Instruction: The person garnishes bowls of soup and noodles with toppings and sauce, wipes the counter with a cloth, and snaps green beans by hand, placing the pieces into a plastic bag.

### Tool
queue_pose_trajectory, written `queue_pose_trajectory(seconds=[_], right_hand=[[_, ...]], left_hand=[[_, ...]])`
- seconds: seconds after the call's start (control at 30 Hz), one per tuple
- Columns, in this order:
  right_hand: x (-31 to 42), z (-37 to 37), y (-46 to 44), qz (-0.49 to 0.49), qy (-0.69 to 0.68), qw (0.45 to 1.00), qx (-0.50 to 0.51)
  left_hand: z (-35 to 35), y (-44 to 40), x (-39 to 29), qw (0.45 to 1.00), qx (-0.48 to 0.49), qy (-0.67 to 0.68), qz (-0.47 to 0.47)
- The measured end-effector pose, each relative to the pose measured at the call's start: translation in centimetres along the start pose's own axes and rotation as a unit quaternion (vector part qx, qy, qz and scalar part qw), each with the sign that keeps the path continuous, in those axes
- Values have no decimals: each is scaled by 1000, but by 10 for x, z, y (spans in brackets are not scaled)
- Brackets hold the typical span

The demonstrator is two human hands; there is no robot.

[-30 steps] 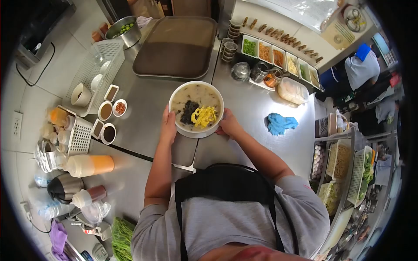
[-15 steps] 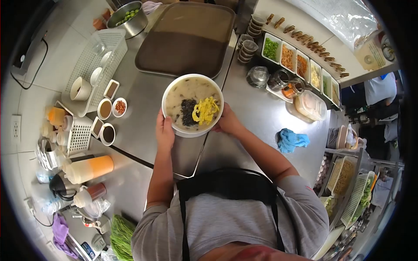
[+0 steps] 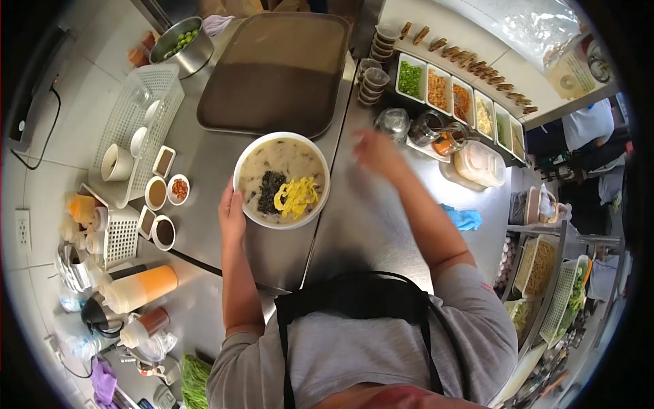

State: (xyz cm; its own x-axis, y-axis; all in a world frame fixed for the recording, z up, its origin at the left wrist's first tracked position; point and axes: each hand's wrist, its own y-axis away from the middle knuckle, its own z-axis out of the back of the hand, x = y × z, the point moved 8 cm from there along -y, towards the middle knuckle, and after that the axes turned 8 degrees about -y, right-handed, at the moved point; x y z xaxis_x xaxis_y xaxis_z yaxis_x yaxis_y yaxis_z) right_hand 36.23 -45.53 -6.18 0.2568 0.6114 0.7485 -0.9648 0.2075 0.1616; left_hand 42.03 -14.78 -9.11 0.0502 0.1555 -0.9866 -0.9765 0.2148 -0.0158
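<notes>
A large white bowl (image 3: 281, 180) of pale soup, topped with black shreds and yellow strips, is above the steel counter (image 3: 354, 232). My left hand (image 3: 232, 210) grips its left rim, fingers partly hidden behind it. My right hand (image 3: 379, 155) is off the bowl, over the counter to its right and near the lidded glass jar (image 3: 392, 125). That hand is blurred, so its fingers are hard to read. Just beyond the bowl lies a brown tray (image 3: 274, 71).
Small sauce dishes (image 3: 156, 193), a white basket (image 3: 146, 123) and squeeze bottles (image 3: 139, 289) stand at left. Topping containers (image 3: 463, 102), a plastic tub (image 3: 479, 165) and a blue cloth (image 3: 462, 217) are at right. A metal pot (image 3: 184, 49) stands at the back left. Another person (image 3: 587, 127) is far right.
My right hand has let go of the bowl and moved forward and right. The bowl has shifted slightly left with my left hand still on it.
</notes>
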Motion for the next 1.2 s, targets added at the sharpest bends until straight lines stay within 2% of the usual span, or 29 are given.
queue_pose_trajectory(seconds=[0.03,0.07,0.1,0.17,0.2,0.27,0.37,0.47,0.57,0.67,0.73,0.77,0.8,0.9,1.0,1.03,1.07,1.13,1.2], right_hand=[[2,49,-11,40,8,987,-155],[13,92,-18,41,38,964,-261],[3,121,-31,-20,83,953,-290],[-25,151,-67,-40,169,934,-312],[-42,150,-87,-56,230,938,-254],[-73,138,-121,-80,348,925,-131],[-101,135,-142,-46,378,919,-106],[-111,137,-148,-70,359,924,-111],[-114,143,-147,-77,341,927,-137],[-114,161,-148,-78,330,910,-238],[-119,176,-147,-23,241,945,-219],[-132,182,-139,-91,-3,972,-216],[-110,180,-111,-157,-237,925,-250],[-79,171,-99,-60,-476,857,-188],[2,128,-75,-32,-503,861,-65],[22,108,-68,-20,-486,874,-11],[55,93,-55,35,-390,920,19],[101,45,-34,1,-318,942,108],[122,-3,-28,45,-188,963,186]], left_hand=[[-1,2,0,999,-6,31,-31],[-1,4,-1,996,-13,61,-62],[0,9,6,995,-27,85,-53],[0,15,19,989,-62,132,-34],[-3,16,19,992,-37,116,-44],[0,15,25,994,-61,77,-53],[10,20,22,992,-96,-8,-86],[11,19,11,983,-111,-90,-114],[12,18,24,984,-120,-60,-115],[12,16,25,984,-103,-93,-114],[13,16,21,982,-112,-93,-122],[12,16,20,982,-114,-91,-123],[12,19,14,980,-119,-97,-127],[11,20,12,980,-120,-86,-131],[12,19,14,978,-132,-91,-132],[12,22,15,978,-129,-101,-130],[12,22,13,977,-128,-111,-132],[14,18,8,974,-133,-116,-139],[14,20,12,975,-141,-108,-137]])
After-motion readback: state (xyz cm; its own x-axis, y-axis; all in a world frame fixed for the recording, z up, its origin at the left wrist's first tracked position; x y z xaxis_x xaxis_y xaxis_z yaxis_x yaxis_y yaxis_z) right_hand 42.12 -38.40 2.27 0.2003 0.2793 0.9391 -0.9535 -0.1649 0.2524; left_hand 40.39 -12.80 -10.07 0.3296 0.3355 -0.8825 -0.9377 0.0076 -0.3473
